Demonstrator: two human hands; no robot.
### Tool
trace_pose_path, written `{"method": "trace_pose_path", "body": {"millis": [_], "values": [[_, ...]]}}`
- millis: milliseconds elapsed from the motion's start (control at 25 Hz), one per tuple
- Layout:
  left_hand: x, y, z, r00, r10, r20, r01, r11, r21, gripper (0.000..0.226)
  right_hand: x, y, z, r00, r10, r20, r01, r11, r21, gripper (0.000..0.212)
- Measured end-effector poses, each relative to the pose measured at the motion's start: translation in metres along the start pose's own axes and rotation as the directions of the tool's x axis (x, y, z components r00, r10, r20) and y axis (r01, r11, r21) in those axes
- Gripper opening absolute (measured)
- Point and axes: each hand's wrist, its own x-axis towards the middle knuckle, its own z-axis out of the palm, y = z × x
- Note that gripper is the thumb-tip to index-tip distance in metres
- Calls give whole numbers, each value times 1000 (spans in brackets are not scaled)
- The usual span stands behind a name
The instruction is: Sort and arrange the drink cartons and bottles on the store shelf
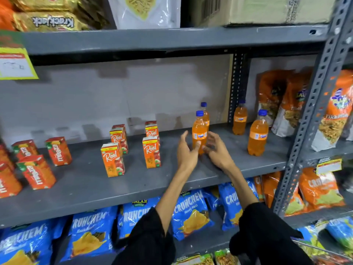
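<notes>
On the grey metal shelf [133,180] an orange soda bottle [199,131] with a blue cap stands upright between my hands. My left hand [186,151] is at its left with fingers spread and the thumb against the bottle's lower part. My right hand [214,148], blurred, is just right of it with loose fingers beside the base. A second bottle [206,112] stands right behind, and two more [239,120] [257,133] stand further right. Orange Real juice cartons [112,159] [151,152] stand in two short rows at mid-shelf. Several more cartons [59,151] stand turned at the left.
Orange snack bags [282,104] lean at the shelf's right end beside a perforated steel upright [309,111]. Blue Crunchem chip bags [191,213] fill the shelf below. A cardboard box [267,10] and biscuit packs sit on the shelf above.
</notes>
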Motion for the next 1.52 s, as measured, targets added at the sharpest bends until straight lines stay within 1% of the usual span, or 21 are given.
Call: {"method": "trace_pose_path", "body": {"millis": [80,120,280,440,600,760,1000,1160,1360,1480,1520], "values": [[16,-9,0,996,-80,42,78,996,46,64,8,3,1,997,43,64,-44,999,14,62],[21,-12,0,995,-84,61,81,995,54,61,12,5,1,996,59,68,-61,998,25,63],[26,-20,-1,997,-16,79,6,991,134,47,14,9,-5,992,96,86,-101,993,63,64],[16,-19,9,987,28,159,-42,996,84,44,1,17,-31,993,70,91,-76,995,60,60],[7,-12,37,974,51,220,-64,997,53,43,-11,24,-64,996,57,75,-61,997,48,58],[2,-10,60,980,50,191,-61,997,49,42,-13,26,-83,996,52,72,-53,999,11,57],[2,-13,55,989,62,132,-71,995,65,41,-8,25,-74,992,48,119,-47,999,-6,57],[2,-17,49,989,73,132,-81,995,57,39,-8,26,-70,990,49,134,-50,999,4,57],[0,-15,49,991,64,119,-70,996,46,42,-11,24,-70,990,52,131,-51,999,-12,59],[0,-15,47,990,66,127,-72,997,38,43,-10,26,-69,987,51,150,-53,999,11,58],[-2,-14,48,990,55,128,-61,997,40,44,-13,24,-69,988,67,137,-68,998,6,58]]}}
